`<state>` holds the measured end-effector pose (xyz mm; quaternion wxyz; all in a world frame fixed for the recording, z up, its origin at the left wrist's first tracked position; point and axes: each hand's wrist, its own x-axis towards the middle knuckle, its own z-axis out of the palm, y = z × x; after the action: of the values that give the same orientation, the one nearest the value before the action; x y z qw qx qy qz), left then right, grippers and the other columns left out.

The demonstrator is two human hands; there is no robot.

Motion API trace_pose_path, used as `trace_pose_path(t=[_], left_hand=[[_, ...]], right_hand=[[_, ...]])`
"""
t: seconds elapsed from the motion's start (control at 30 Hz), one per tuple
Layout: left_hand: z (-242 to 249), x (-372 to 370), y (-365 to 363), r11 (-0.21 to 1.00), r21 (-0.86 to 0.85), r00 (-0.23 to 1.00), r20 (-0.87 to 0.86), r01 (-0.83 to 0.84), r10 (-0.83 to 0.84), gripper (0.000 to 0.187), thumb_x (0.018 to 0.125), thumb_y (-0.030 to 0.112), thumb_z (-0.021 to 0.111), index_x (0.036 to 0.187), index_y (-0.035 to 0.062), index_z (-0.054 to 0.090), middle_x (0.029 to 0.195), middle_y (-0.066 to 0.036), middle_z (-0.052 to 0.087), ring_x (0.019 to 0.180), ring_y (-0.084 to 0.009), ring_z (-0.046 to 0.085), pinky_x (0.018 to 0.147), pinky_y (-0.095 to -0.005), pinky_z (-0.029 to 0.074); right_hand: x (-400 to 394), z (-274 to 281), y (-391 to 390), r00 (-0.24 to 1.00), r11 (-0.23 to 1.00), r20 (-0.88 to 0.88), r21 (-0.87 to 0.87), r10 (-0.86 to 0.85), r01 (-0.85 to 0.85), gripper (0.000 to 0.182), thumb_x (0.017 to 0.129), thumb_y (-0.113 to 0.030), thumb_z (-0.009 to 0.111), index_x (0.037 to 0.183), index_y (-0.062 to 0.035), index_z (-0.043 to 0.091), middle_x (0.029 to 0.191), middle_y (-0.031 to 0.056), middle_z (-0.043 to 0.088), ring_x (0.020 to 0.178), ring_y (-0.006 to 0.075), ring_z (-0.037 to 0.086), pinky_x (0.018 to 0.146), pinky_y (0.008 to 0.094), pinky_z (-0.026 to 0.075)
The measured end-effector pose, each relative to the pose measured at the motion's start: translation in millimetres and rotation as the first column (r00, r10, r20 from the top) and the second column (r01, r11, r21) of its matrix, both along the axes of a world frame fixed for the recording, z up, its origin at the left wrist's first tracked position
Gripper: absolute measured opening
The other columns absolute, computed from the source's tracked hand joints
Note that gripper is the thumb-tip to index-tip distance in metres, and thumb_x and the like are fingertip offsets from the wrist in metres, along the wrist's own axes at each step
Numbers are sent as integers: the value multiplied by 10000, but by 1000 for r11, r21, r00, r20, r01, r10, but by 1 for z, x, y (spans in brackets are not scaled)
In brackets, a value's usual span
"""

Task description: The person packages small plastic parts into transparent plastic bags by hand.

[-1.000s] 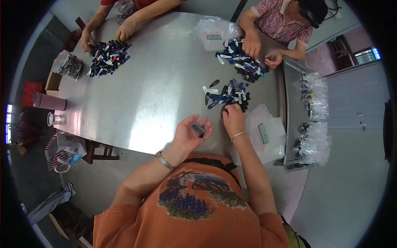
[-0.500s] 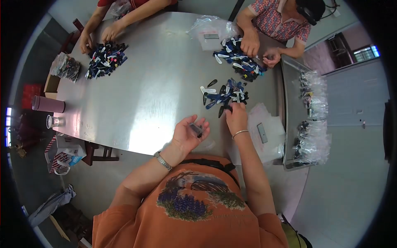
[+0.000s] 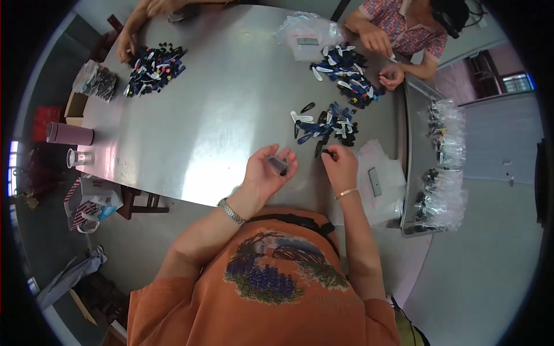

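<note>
My left hand (image 3: 262, 176) is palm up with curled fingers around a small grey, see-through packet (image 3: 277, 164); something dark shows at its lower end. My right hand (image 3: 343, 169) pinches a small black hair clip (image 3: 328, 153) between thumb and fingertips, just below a pile of hair clips (image 3: 327, 125). Black, navy and white snap clips make up that pile, with a few lying loose at its left edge. Beside my right hand are clear plastic bags (image 3: 388, 183) with a flat grey strip (image 3: 374, 181) on top.
Two people sit across the metal table (image 3: 231, 86), each by a clip pile (image 3: 154, 70) (image 3: 351, 75). A metal tray (image 3: 407, 222) of filled bags (image 3: 444, 196) stands at the right. A pink tumbler (image 3: 72, 134) and a clear cup (image 3: 79, 158) sit near the left edge.
My right hand has pulled back slightly from the pile, with a black clip in its fingertips. My left hand still holds the packet. The view has shifted, and the co-workers' hands have moved.
</note>
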<state>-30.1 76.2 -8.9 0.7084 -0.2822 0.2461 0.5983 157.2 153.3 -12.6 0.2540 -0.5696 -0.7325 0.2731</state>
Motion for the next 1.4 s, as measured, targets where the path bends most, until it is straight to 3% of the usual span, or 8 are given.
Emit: trace_pose_path(t=[0.23,0.43,0.57,0.77,0.83,0.93,1.37,1.4], left_hand=[[-6,3,6,998,25,998,-16,-52,53,151,855,173,528,966,93,463,1072,-147,501,937,-335,540,851,-489,458],[-14,10,3,997,79,1000,-18,-7,8,169,861,185,522,990,95,461,1073,-152,505,939,-351,539,855,-517,436],[-9,10,-1,997,80,999,-33,-10,12,178,864,178,518,1007,90,461,1064,-156,511,962,-354,539,876,-527,428],[-4,-1,-5,980,78,976,131,-183,172,136,885,166,484,973,64,503,1017,-158,541,1005,-364,533,923,-549,415],[-7,6,-12,984,155,992,99,-91,76,135,893,161,467,956,57,526,1040,-177,547,1009,-363,533,917,-547,424],[-8,10,-13,971,236,993,118,-50,23,181,864,154,480,931,23,586,1110,-195,556,1104,-370,498,1003,-509,373],[-19,2,-16,908,394,989,-72,145,-127,262,842,26,510,1100,51,545,1090,-122,590,1049,-279,561,913,-420,467],[-18,4,-15,920,379,994,-85,101,-74,291,839,11,502,1126,47,531,1086,-121,591,1032,-274,569,916,-413,466]], right_hand=[[-16,61,-61,829,923,-548,-253,111,-291,212,742,-3,676,942,-25,612,851,74,632,728,127,618,642,235,490],[-38,63,-67,946,949,-93,81,311,-304,214,749,-21,661,957,-28,612,900,112,629,716,219,634,640,279,511],[-35,66,-70,939,941,-73,60,337,-333,215,749,-27,654,961,-31,616,943,136,617,757,257,629,653,297,514],[-30,67,-70,955,873,-24,413,295,-259,270,766,-48,658,1027,-15,598,957,133,605,822,232,612,649,287,501],[-29,63,-77,951,988,-273,-15,146,-156,315,777,-38,657,1080,-9,577,912,90,600,762,161,592,633,260,488],[-30,50,-79,941,983,-333,-142,62,-116,333,781,-7,643,1104,-9,567,877,55,589,722,100,560,628,235,477],[-11,30,-70,947,993,-304,95,101,-75,387,789,33,611,1165,-9,528,836,28,586,715,96,556,652,232,480],[-14,27,-69,809,995,-587,-93,-38,-20,433,800,18,610,1212,-12,480,842,25,588,729,103,562,661,234,482]])
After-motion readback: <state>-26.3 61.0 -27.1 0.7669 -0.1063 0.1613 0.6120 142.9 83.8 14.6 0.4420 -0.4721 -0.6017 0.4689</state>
